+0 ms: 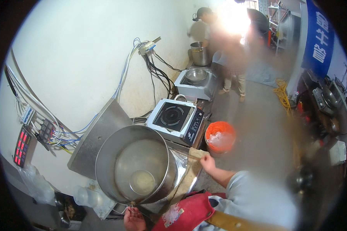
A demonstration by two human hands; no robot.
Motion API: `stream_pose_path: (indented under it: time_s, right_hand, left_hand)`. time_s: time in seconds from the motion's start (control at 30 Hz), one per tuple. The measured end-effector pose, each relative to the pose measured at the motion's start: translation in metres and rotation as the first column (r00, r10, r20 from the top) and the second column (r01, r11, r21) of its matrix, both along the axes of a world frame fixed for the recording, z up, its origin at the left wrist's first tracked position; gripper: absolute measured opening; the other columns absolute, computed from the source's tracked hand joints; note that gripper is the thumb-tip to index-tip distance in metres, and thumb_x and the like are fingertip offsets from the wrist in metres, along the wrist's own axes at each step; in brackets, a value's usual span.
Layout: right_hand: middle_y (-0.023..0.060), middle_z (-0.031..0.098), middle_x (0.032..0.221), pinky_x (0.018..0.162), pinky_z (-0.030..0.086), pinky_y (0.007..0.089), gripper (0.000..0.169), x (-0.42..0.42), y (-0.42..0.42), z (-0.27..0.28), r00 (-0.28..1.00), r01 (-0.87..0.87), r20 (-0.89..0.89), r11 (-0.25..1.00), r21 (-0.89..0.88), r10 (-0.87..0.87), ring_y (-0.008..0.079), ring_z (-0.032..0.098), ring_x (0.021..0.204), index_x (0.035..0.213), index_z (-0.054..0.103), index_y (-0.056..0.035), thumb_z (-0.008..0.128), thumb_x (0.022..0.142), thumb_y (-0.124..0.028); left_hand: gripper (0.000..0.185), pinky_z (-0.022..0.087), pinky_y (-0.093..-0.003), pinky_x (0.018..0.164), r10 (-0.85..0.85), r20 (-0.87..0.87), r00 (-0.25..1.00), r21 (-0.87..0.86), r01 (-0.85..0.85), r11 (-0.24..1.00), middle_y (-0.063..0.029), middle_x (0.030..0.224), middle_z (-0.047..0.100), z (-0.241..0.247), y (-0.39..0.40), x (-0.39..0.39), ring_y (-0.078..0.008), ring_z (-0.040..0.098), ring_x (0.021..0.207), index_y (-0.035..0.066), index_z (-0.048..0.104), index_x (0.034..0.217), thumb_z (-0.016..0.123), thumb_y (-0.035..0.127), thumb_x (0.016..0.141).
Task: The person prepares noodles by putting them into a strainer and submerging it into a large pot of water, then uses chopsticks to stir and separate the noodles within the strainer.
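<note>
A large, deep metal stockpot (105, 161) stands before me with cloudy liquid in it. Inside, near its front wall, sits a round ladle or strainer bowl (142, 182) holding pale liquid. My left hand (135, 221) is palm up with curled fingers, just below the pot's near rim. Its fingertips meet a thin metal piece there; whether they grip it is unclear. My right hand (208, 163) is closed on the end of a beige cloth (194, 166). That cloth lies along the steel stove edge (180, 164), right of the pot.
Beyond the pot is an induction cooker (173, 114), then another with a metal pan (196, 75). An orange-lined bucket (219, 137) stands on the floor. A person (209, 26) works at a tall pot (200, 55). Electrical wiring (53, 130) hangs at left; yellow cable (282, 93) lies right.
</note>
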State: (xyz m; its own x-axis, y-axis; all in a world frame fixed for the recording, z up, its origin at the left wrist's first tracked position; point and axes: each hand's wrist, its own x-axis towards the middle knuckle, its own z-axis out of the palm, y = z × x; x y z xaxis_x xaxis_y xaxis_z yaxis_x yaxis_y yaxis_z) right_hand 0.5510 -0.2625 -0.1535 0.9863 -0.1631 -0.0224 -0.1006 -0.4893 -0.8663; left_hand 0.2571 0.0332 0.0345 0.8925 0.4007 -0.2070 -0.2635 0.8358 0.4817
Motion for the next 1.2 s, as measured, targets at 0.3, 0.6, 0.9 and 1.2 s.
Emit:
stream_pose_path:
  time_s: [0.3,0.6,0.9,1.2]
  right_hand:
    - [0.0130,0.062,0.072,0.065,0.048,0.0338,0.018,0.098,0.018,0.070,0.994,-0.086,0.082,0.975,0.203,0.070,0.0259,0.061,0.070,0.075,0.061,-0.0050,0.060,0.068,-0.022]
    - [0.0124,0.062,0.075,0.067,0.048,0.0366,0.017,0.107,0.045,0.218,0.760,-0.545,0.172,0.758,-0.358,0.627,0.0281,0.060,0.075,0.075,0.062,-0.0075,0.061,0.063,-0.019]
    - [0.0124,0.062,0.080,0.068,0.047,0.0375,0.023,0.097,0.084,0.182,0.728,-0.624,0.036,0.683,-0.379,0.685,0.0287,0.059,0.078,0.080,0.061,-0.0094,0.061,0.062,-0.024]
    - [0.0182,0.062,0.081,0.071,0.046,0.0415,0.029,0.077,0.071,0.116,0.813,-0.579,-0.184,0.735,-0.353,0.552,0.0336,0.059,0.081,0.078,0.059,-0.0054,0.053,0.071,-0.033]
  left_hand:
    - [0.016,0.050,-0.0288,0.068,0.128,-0.247,0.961,0.015,-0.128,0.992,-0.0026,0.087,0.063,0.011,-0.008,0.009,-0.0173,0.060,0.080,0.007,0.058,0.091,0.048,0.019,0.086]
    - [0.017,0.047,-0.0273,0.065,0.139,-0.258,0.956,0.044,-0.132,0.990,0.0013,0.088,0.061,0.009,-0.006,0.002,-0.0153,0.058,0.084,0.011,0.059,0.093,0.048,0.023,0.086]
    - [0.018,0.047,-0.0281,0.065,0.149,-0.246,0.958,0.063,-0.137,0.989,-0.0007,0.091,0.061,0.010,-0.007,0.006,-0.0168,0.059,0.084,0.011,0.059,0.094,0.046,0.021,0.086]
    - [0.017,0.047,-0.0268,0.066,0.165,-0.273,0.948,0.035,-0.161,0.986,-0.0012,0.094,0.060,0.008,-0.005,0.006,-0.0158,0.058,0.086,0.012,0.058,0.096,0.047,0.020,0.086]
